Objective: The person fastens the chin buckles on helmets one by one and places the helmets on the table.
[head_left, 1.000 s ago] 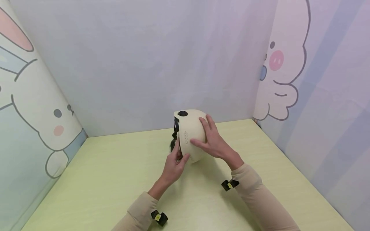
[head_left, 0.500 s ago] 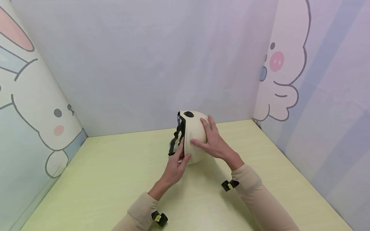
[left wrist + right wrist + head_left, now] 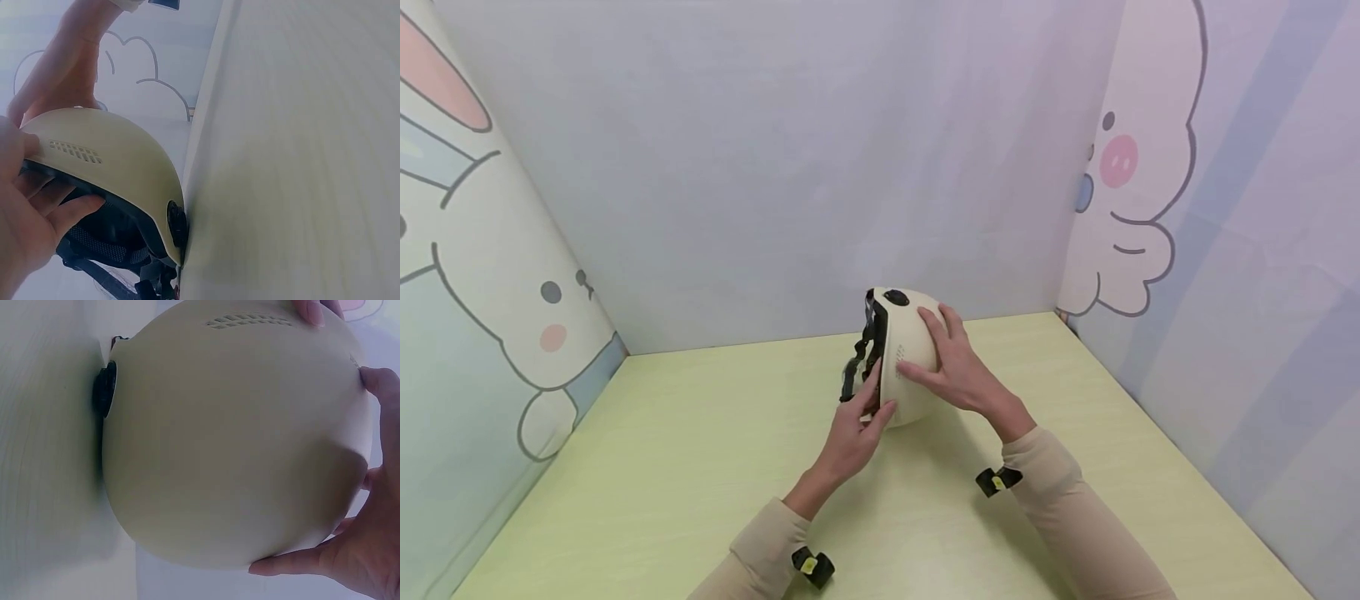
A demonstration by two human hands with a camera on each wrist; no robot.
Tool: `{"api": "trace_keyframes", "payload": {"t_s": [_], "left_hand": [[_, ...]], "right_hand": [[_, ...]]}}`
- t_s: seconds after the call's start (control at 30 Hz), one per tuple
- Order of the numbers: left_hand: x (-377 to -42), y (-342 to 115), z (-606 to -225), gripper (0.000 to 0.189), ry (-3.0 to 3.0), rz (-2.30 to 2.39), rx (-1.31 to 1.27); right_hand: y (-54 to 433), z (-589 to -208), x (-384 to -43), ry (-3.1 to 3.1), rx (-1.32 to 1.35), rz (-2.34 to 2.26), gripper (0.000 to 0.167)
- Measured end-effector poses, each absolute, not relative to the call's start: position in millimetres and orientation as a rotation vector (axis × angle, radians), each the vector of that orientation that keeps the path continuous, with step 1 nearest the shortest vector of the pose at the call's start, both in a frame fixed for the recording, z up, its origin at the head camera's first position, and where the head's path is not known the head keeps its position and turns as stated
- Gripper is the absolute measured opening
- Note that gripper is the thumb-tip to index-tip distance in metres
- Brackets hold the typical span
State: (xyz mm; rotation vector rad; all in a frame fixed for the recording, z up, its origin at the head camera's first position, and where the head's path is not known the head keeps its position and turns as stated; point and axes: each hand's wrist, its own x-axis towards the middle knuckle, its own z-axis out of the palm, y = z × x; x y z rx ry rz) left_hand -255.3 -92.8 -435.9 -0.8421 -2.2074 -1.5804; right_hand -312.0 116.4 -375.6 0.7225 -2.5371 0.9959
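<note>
A cream helmet [image 3: 913, 337] is tilted on its side on the table, its opening facing left. Black straps [image 3: 106, 278] hang from the opening, and a round black knob [image 3: 897, 297] sits near its rim. My left hand [image 3: 850, 437] grips the near rim, thumb outside and fingers reaching into the dark padded inside. Over the rounded shell, my right hand [image 3: 958, 371] holds on with spread, bent fingers. In the right wrist view the shell [image 3: 231, 437] fills most of the picture, with part of the right hand at its edge. The left fingertips inside are partly hidden in the head view.
The pale yellow-green table [image 3: 700, 442] meets a plain grey back wall [image 3: 760, 192] just beyond the helmet. Side walls with cartoon animals stand left and right. A black band with a small device [image 3: 814, 567] is on the left sleeve; the right sleeve has another [image 3: 997, 481].
The helmet has turned in my hands: its rim and knob have shifted right, and more of the inside and the straps shows. Both hands keep nearly the same place.
</note>
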Motion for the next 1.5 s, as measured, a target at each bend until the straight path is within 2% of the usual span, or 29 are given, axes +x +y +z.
{"api": "trace_keyframes", "payload": {"t_s": [0.47,0.77,1.33,1.5], "left_hand": [[-255.9,-91.0,-437.7,0.06,-2.175,-1.526,-0.838],[-256.7,-92.6,-439.9,0.059,-2.206,-1.432,-0.836],[-256.2,-91.1,-437.1,0.059,-2.206,-1.168,-0.806],[-256.3,-91.1,-437.0,0.059,-2.209,-1.122,-0.798]], "right_hand": [[119.1,-375.8,-311.8,-2.549,0.724,0.996,0.093],[119.7,-375.9,-314.3,-2.557,0.741,0.99,0.086],[120.7,-375.0,-314.6,-2.555,0.762,1.0,0.09],[121.6,-373.5,-313.4,-2.555,0.758,1.049,0.085]]}}
